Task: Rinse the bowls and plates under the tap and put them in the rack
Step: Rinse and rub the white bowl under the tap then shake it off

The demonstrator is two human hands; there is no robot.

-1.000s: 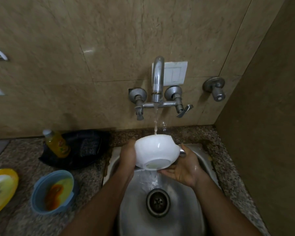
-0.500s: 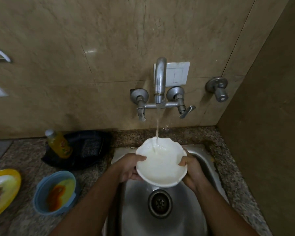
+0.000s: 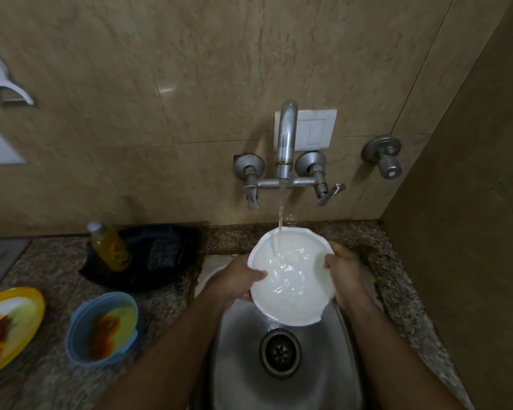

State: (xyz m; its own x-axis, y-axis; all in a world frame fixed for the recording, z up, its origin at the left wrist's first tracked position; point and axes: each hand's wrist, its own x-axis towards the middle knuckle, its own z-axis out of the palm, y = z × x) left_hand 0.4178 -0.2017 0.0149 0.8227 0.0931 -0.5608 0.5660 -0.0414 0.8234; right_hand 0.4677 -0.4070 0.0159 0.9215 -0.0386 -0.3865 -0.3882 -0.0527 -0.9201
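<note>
A white bowl (image 3: 290, 279) is held mouth-up over the steel sink (image 3: 240, 350), full of water. My left hand (image 3: 237, 279) grips its left rim and my right hand (image 3: 342, 267) grips its right rim. The tap (image 3: 285, 143) on the wall runs, and its stream falls into the back of the bowl. On the counter to the left stand a soiled blue bowl (image 3: 102, 331) and a soiled yellow plate (image 3: 8, 327). No rack is in view.
A yellow soap bottle (image 3: 108, 247) leans on a dark cloth (image 3: 148, 255) behind the blue bowl. The sink drain (image 3: 280, 352) lies below the bowl. A side wall (image 3: 471, 232) closes the right. A second valve (image 3: 385, 156) sticks out of the back wall.
The white bowl was turned from bottom-up to mouth-up under the stream. It now holds more water, and both hands grip its rims.
</note>
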